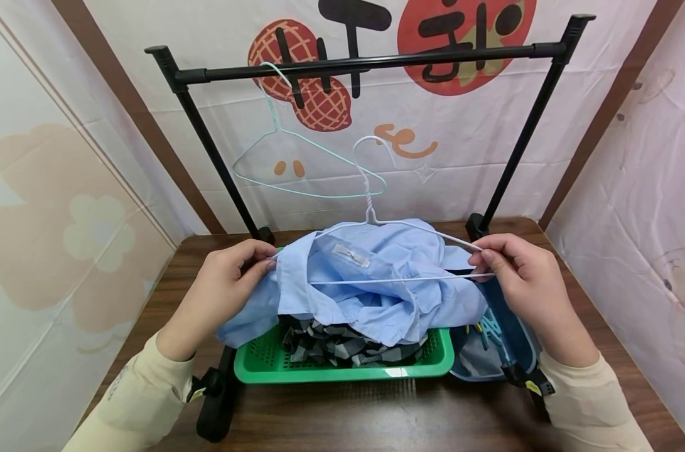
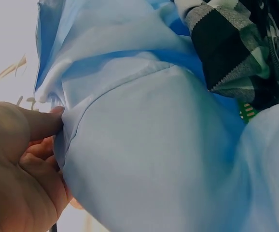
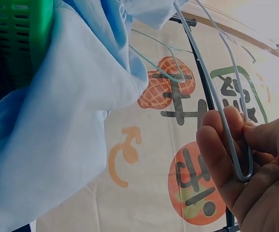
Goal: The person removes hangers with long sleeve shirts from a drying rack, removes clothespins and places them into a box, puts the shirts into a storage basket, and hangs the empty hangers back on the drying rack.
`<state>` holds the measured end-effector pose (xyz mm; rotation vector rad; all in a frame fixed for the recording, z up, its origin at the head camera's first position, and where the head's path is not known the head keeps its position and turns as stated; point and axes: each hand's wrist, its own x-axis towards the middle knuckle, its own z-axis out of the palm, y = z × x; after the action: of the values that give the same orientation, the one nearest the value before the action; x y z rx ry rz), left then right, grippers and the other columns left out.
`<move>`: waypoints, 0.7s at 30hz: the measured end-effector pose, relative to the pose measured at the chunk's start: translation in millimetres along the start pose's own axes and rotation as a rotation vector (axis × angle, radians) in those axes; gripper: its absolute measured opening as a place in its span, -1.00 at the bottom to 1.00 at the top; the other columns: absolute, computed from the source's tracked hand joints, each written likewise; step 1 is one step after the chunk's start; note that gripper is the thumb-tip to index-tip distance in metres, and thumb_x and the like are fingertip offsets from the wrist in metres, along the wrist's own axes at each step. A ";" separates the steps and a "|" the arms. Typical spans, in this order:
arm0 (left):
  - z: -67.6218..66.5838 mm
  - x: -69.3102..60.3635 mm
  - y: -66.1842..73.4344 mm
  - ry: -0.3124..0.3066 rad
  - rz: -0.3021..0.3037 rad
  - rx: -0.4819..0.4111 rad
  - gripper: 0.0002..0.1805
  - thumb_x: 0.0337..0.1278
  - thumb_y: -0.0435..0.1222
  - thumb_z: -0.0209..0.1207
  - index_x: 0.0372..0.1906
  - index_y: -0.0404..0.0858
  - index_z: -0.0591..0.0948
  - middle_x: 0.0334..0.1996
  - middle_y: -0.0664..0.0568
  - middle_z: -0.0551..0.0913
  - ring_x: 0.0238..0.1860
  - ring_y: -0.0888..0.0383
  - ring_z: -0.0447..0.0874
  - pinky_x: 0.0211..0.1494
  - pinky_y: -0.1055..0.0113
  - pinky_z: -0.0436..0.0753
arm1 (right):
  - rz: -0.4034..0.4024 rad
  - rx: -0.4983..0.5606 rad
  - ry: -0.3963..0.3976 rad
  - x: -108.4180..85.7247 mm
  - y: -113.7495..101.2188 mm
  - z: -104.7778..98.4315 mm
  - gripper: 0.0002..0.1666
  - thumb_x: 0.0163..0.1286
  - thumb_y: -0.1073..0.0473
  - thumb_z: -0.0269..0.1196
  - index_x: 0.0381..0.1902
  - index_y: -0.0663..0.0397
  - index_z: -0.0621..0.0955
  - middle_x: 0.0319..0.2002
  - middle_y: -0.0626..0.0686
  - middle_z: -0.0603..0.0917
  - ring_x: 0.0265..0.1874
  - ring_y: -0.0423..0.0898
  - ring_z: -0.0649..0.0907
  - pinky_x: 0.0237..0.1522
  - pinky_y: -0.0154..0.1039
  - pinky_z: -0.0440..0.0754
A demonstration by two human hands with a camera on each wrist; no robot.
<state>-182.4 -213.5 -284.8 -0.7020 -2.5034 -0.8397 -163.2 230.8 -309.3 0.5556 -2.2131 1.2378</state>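
Observation:
A light blue shirt (image 1: 365, 295) lies loosely bunched over a green basket (image 1: 342, 375). The white wire hanger (image 1: 370, 216) stands hook up at its collar, the left arm tucked inside the shirt. At the shirt's left shoulder my left hand (image 1: 226, 285) pinches the cloth between thumb and fingers; the hanger's left tip is hidden there. My right hand (image 1: 525, 282) holds the hanger's right end, which sticks out bare beyond the shirt. In the right wrist view, that looped end lies across the right hand's fingers (image 3: 214, 154), with the thumb against the wire.
Behind the basket stands a black garment rack (image 1: 370, 63), a mint green hanger (image 1: 308, 194) hooked on its bar. Black-and-grey checked cloth (image 1: 348, 345) fills the basket. A blue bin (image 1: 525, 345) with blue clothes pegs (image 1: 491, 326) stands to the right on the wooden table (image 1: 370, 420).

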 end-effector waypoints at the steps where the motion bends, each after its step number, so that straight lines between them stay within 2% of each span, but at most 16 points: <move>1: -0.2 -0.8 -1.3 0.001 -0.003 0.001 -0.83 0.31 -0.41 0.32 -0.08 -0.15 0.71 -0.28 0.14 0.76 -0.33 0.27 0.64 -0.28 0.54 0.56 | 0.004 0.002 0.001 0.1 0.1 -0.5 -0.81 0.42 0.53 0.22 -0.10 0.31 0.69 -0.35 0.11 0.75 -0.47 -0.26 0.75 -0.36 -0.41 0.71; 13: -3.5 -10.9 -14.2 -0.002 -0.059 0.012 -0.85 0.31 -0.38 0.32 -0.09 -0.12 0.72 -0.29 0.14 0.78 -0.30 0.26 0.70 -0.22 0.56 0.58 | 0.058 0.008 -0.002 0.0 2.2 -8.5 -0.80 0.45 0.47 0.22 -0.06 0.23 0.69 -0.32 0.10 0.75 -0.43 -0.24 0.74 -0.35 -0.38 0.73; 21: -3.8 -17.6 -22.1 -0.027 -0.122 -0.041 -0.85 0.29 -0.36 0.35 -0.10 -0.12 0.72 -0.34 0.11 0.77 -0.42 0.25 0.67 -0.37 0.45 0.62 | 0.041 0.004 0.005 1.5 4.7 -11.5 -0.79 0.44 0.50 0.22 -0.06 0.25 0.70 -0.32 0.10 0.74 -0.41 -0.24 0.74 -0.34 -0.39 0.72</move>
<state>-180.3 -237.0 -300.7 -0.5822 -2.5816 -0.9324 -164.2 242.9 -306.5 0.5103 -2.2289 1.2636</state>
